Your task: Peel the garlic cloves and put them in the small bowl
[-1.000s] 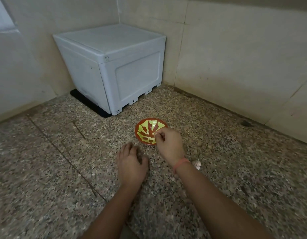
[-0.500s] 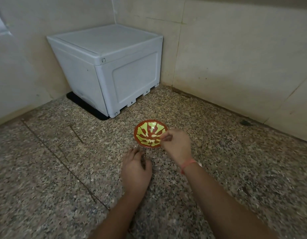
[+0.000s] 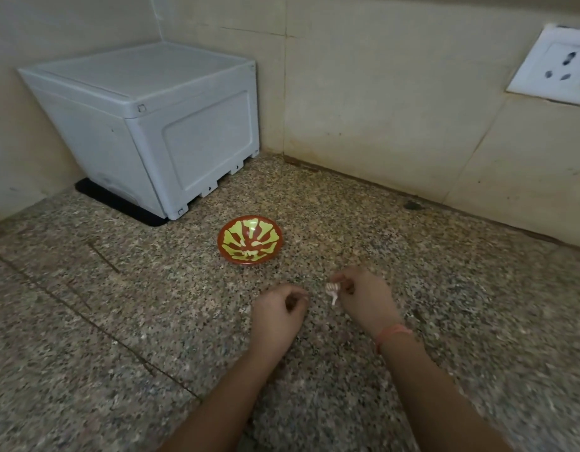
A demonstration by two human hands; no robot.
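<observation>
Garlic clove [image 3: 332, 289] pinched in right hand [image 3: 368, 300] grip, left hand [image 3: 277, 314] grip unclear, small bowl [image 3: 249, 260] beyond

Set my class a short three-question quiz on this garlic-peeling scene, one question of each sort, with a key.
1. True or false: the bowl stands on the counter, clear of the right hand.
2. What does the right hand pinch? A) a garlic piece with its skin on B) a spoon C) a knife
3. Fill in: as the camera sees it, the white box in the corner stands behind the bowl and to its ___.

Key: 1 true; 2 A; 3 left.
</observation>
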